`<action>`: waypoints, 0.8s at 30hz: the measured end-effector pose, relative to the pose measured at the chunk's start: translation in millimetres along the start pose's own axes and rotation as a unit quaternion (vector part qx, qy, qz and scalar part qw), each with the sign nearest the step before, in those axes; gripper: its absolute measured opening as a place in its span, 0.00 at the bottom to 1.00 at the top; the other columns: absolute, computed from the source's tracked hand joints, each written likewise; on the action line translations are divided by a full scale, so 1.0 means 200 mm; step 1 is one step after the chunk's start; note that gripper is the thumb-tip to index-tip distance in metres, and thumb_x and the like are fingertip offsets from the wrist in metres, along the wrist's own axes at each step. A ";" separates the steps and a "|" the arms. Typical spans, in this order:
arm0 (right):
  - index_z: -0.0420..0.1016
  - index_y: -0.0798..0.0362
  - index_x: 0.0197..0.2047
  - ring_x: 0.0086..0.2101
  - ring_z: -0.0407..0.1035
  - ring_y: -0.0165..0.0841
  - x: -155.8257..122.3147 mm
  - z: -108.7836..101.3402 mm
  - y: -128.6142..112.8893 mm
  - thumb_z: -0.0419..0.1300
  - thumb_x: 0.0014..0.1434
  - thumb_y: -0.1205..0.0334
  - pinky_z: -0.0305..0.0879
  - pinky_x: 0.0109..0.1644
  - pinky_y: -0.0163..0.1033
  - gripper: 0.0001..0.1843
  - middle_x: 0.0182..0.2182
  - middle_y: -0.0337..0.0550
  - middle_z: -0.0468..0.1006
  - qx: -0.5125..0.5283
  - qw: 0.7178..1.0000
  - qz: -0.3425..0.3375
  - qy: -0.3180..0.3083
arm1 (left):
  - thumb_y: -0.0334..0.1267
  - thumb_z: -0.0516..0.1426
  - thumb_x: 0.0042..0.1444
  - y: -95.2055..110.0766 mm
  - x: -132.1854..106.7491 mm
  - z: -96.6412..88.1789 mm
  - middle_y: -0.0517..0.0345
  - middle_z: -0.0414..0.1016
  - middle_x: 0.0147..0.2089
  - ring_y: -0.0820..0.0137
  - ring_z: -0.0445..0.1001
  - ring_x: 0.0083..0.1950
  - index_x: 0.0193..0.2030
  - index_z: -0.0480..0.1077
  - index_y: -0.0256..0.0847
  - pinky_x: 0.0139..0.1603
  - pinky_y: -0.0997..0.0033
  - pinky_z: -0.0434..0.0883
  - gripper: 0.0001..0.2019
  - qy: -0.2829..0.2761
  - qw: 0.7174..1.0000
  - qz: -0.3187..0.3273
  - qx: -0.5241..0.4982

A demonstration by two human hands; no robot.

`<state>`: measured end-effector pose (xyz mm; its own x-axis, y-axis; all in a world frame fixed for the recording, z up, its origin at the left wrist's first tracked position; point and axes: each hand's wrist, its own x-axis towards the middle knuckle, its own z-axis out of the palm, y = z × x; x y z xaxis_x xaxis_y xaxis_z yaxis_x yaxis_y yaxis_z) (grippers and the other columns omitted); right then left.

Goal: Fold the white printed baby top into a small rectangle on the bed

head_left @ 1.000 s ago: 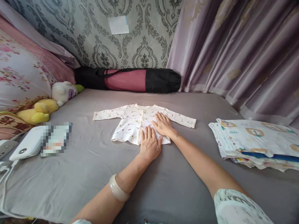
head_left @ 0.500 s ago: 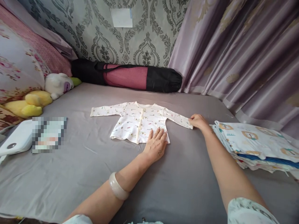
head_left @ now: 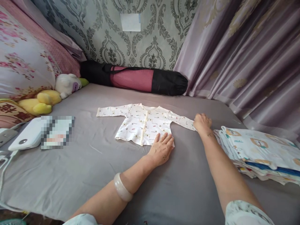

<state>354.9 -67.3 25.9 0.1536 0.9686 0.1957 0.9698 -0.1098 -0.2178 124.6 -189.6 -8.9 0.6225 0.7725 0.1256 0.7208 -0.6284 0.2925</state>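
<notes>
A small white baby shirt (head_left: 134, 123) with a tiny print and a buttoned front lies spread on the bed, both sleeves stretched out sideways. My left hand (head_left: 161, 148) rests flat on its lower right corner, fingers extended. At the end of the right sleeve, my right hand (head_left: 202, 122) is closed over the cuff, its fingers curled and hiding the sleeve's tip. A pale bangle (head_left: 122, 187) circles my left forearm.
A stack of folded clothes (head_left: 264, 145) sits at the right. A black and pink mat bag (head_left: 132, 78) lies along the wall. Plush toys (head_left: 44, 101), a white device with cables (head_left: 29, 137) and a blurred flat item (head_left: 58, 132) are at the left on the grey sheet (head_left: 77, 175).
The view has shifted slightly left. My right hand has turned and its fingers have curled in more at the cuff. My left hand stays flat on the shirt.
</notes>
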 end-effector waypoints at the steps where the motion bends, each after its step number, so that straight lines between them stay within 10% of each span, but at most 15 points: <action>1: 0.69 0.53 0.56 0.50 0.68 0.40 0.02 0.02 -0.06 0.56 0.65 0.55 0.68 0.54 0.50 0.18 0.55 0.51 0.70 -0.002 1.000 -0.022 -0.005 | 0.41 0.41 0.69 0.00 0.00 0.00 0.48 0.56 0.71 0.61 0.51 0.72 0.67 0.57 0.38 0.70 0.48 0.50 0.22 -0.002 1.000 0.010 -0.002; 6: 0.61 0.58 0.64 0.63 0.55 0.42 0.07 0.20 -0.46 0.42 0.68 0.60 0.52 0.65 0.46 0.25 0.64 0.56 0.62 0.033 0.974 -0.196 -0.111 | 0.43 0.42 0.69 -0.01 0.00 0.01 0.50 0.56 0.71 0.63 0.51 0.72 0.66 0.57 0.38 0.71 0.57 0.49 0.23 0.009 0.997 0.075 -0.019; 10: 0.48 0.62 0.70 0.68 0.38 0.43 0.09 0.36 -0.69 0.36 0.69 0.50 0.40 0.69 0.53 0.33 0.70 0.57 0.45 0.024 0.971 -0.171 -0.164 | 0.44 0.43 0.68 0.00 -0.01 0.00 0.50 0.63 0.67 0.64 0.54 0.71 0.62 0.62 0.37 0.71 0.62 0.49 0.21 0.010 0.993 0.117 -0.030; 24: 0.45 0.60 0.71 0.69 0.35 0.40 0.10 0.43 -0.71 0.34 0.68 0.45 0.32 0.70 0.54 0.36 0.71 0.53 0.42 -0.009 0.980 -0.140 -0.139 | 0.35 0.49 0.66 -0.03 -0.01 -0.11 0.47 0.69 0.61 0.64 0.60 0.67 0.59 0.65 0.33 0.68 0.69 0.54 0.17 -0.050 0.968 0.237 -0.069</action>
<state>204.4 -13.2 -21.4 -0.1749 0.9843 -0.0232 0.9702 0.1683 -0.1745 112.1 -186.0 10.2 0.9041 0.3842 0.1871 0.3043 -0.8861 0.3496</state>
